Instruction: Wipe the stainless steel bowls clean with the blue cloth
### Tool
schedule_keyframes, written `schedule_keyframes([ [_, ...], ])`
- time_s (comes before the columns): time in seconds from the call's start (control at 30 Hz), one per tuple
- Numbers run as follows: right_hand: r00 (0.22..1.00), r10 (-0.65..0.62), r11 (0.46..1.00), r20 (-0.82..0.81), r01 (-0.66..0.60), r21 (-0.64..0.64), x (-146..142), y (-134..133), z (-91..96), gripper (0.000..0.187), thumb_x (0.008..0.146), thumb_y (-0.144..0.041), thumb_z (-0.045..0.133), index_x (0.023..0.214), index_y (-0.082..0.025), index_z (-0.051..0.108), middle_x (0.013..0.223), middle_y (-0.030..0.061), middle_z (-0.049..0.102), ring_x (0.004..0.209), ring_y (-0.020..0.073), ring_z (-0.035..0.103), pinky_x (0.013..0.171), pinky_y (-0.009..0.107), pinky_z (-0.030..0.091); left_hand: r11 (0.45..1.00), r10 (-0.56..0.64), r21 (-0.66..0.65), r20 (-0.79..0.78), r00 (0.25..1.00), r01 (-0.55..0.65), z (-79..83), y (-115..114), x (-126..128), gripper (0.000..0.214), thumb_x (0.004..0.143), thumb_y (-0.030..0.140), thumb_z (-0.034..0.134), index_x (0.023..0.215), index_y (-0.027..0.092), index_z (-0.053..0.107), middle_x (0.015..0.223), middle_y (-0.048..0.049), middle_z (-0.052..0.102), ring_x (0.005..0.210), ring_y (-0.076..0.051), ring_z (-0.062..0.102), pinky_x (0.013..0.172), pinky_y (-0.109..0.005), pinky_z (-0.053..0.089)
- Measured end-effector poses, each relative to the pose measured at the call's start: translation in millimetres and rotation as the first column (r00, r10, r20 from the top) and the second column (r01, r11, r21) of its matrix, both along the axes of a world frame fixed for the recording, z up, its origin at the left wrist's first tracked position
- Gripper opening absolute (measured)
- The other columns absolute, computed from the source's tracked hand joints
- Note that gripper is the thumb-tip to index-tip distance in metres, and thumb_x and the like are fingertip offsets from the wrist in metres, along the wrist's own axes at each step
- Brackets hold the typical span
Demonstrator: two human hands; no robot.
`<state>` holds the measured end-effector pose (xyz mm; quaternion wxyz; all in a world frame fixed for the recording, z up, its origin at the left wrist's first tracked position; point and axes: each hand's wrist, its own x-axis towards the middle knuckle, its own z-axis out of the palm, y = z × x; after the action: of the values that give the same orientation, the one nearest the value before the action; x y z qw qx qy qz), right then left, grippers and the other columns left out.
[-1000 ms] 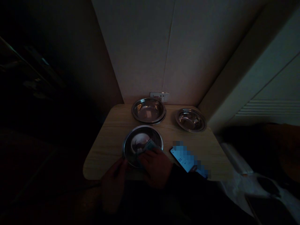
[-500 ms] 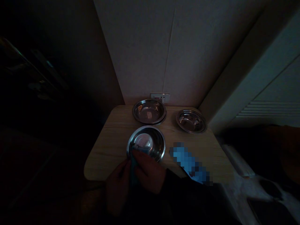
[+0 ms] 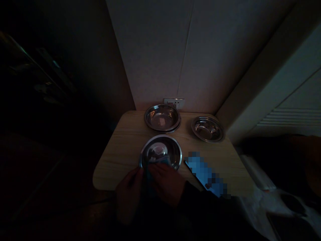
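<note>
The scene is very dim. A steel bowl (image 3: 162, 152) sits near the front of a small wooden table (image 3: 117, 157). My right hand (image 3: 167, 182) is closed on a bluish cloth (image 3: 156, 164) that lies over the bowl's near rim. My left hand (image 3: 129, 190) rests at the bowl's left front edge with its fingers curled against the rim. Two more steel bowls stand behind, one stack at the back centre (image 3: 162, 117) and a single one at the back right (image 3: 207, 129).
A lit phone (image 3: 204, 174) lies on the table right of the near bowl. A wall socket (image 3: 173, 101) sits behind the back bowl. Walls close the table in at back and right; darkness lies to the left.
My right hand pulled the cloth from inside the bowl back to its near rim. The view shifted slightly to the left, so everything sits a little further right.
</note>
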<state>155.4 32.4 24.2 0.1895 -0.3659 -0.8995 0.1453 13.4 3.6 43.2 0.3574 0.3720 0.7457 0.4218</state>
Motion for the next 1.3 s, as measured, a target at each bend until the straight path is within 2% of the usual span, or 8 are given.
schedule_keyframes([
  [0.13,0.996,-0.076,0.997,-0.049,0.076,0.009,-12,-3,-9.4,0.039,0.088,-0.021,0.049,0.126,-0.01,0.048,0.124,0.0136,0.057,0.115,0.0237,0.051,0.096,0.039,0.042,1.0,0.028,-0.011,0.005,1.0,-0.028,1.3,-3,-3,0.043,0.065,0.054,0.056,0.081,0.017,0.069,0.086,-0.0085,0.072,0.084,-0.025,0.065,0.076,-0.034,0.051],
  [0.27,1.0,-0.002,0.996,0.027,0.0,0.088,12,-6,-17.3,0.036,0.087,-0.016,0.046,0.123,-0.012,0.05,0.123,0.0127,0.058,0.115,0.0254,0.051,0.1,0.047,0.036,0.998,0.053,0.03,0.009,0.999,-0.054,-4.5,-4,-3,0.042,0.066,0.054,0.057,0.082,0.017,0.069,0.087,-0.0078,0.072,0.084,-0.024,0.065,0.08,-0.034,0.05],
  [0.37,0.998,-0.021,0.998,0.054,0.018,0.058,18,-6,-9.8,0.036,0.086,-0.017,0.048,0.122,-0.012,0.051,0.122,0.0136,0.059,0.114,0.0258,0.051,0.1,0.048,0.035,0.998,0.032,0.059,0.015,0.999,-0.033,-5.2,-2,1,0.04,0.067,0.053,0.057,0.081,0.018,0.069,0.086,-0.0075,0.072,0.081,-0.024,0.065,0.076,-0.033,0.05],
  [0.5,0.994,-0.085,0.995,-0.064,0.082,-0.052,-5,-4,2.8,0.038,0.088,-0.02,0.045,0.124,-0.009,0.049,0.122,0.0136,0.058,0.113,0.0229,0.052,0.096,0.038,0.042,0.999,0.022,0.043,0.01,1.0,-0.023,-0.9,-1,2,0.038,0.066,0.052,0.058,0.08,0.018,0.068,0.083,-0.0075,0.072,0.08,-0.024,0.065,0.073,-0.033,0.051],
  [0.6,0.992,-0.077,0.994,-0.102,0.069,-0.083,-17,-5,4.3,0.04,0.089,-0.023,0.045,0.127,-0.008,0.046,0.126,0.014,0.055,0.117,0.0228,0.049,0.099,0.038,0.04,0.999,0.029,0.018,0.002,1.0,-0.029,-0.9,-3,0,0.04,0.066,0.053,0.057,0.08,0.017,0.068,0.085,-0.0078,0.072,0.081,-0.024,0.065,0.074,-0.033,0.051],
  [0.77,0.998,-0.05,0.998,0.027,0.051,-0.039,2,-6,-1.0,0.04,0.087,-0.026,0.049,0.126,-0.013,0.048,0.126,0.0112,0.056,0.116,0.0254,0.049,0.101,0.046,0.034,0.998,0.037,0.051,0.011,0.999,-0.038,-9.8,-2,-3,0.04,0.069,0.052,0.057,0.086,0.017,0.068,0.091,-0.0071,0.072,0.087,-0.024,0.064,0.079,-0.033,0.049],
  [0.93,0.994,-0.047,0.999,0.096,0.046,0.017,15,-6,-0.6,0.036,0.085,-0.023,0.049,0.119,-0.014,0.054,0.12,0.0122,0.06,0.112,0.0255,0.051,0.099,0.046,0.033,0.998,0.037,0.049,-0.006,0.999,-0.037,-15.1,0,-3,0.042,0.07,0.053,0.057,0.089,0.017,0.068,0.09,-0.0072,0.072,0.087,-0.025,0.064,0.079,-0.033,0.049],
  [1.3,0.998,-0.057,0.997,0.038,0.059,-0.049,13,-3,2.4,0.039,0.082,-0.023,0.051,0.12,-0.013,0.054,0.119,0.0102,0.06,0.11,0.0248,0.051,0.098,0.041,0.036,0.992,-0.071,0.099,-0.012,0.997,0.072,-25.3,-9,-1,0.04,0.074,0.049,0.053,0.093,0.016,0.067,0.099,-0.0094,0.071,0.095,-0.025,0.063,0.086,-0.035,0.048],
])
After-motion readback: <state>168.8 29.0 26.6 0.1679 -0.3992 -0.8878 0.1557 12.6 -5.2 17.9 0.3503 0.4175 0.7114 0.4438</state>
